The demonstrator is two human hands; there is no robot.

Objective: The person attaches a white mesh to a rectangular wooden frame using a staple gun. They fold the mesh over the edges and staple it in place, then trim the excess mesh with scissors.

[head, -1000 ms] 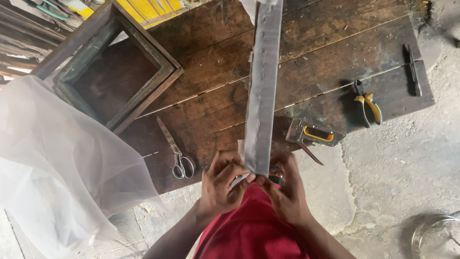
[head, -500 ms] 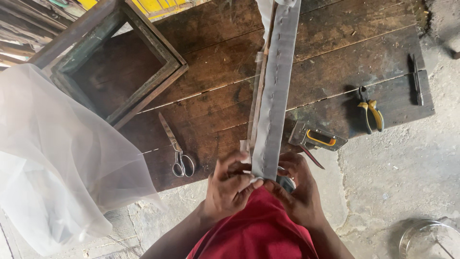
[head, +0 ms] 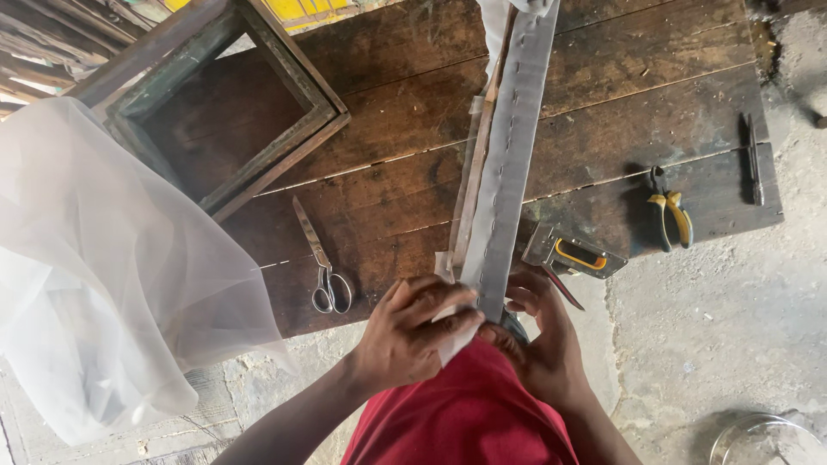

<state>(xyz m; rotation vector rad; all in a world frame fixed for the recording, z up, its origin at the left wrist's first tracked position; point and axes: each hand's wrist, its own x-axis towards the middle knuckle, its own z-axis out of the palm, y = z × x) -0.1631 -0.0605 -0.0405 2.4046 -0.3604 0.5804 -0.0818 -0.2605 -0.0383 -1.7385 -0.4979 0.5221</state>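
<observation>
**Hands on the near end of a mesh-wrapped strip**

Hands: the left hand is closed over the near end of the strip, fingers curled across its face and pinching a flap of white mesh. The right hand cups the same end from the other side, fingers bent around the edge; what lies in its palm cannot be told.

Strip: long, narrow, flat, wrapped in grey mesh with a row of staples down the middle. It runs from the hands across the surface and out of view at the top. Judged stiff along its length, light, its covering soft and easily snagged; best held at the edges near the end.

Nearby: scissors left, stapler right, touching neither hand. Pliers further right. Loose white mesh drapes off beside a wooden frame.
</observation>
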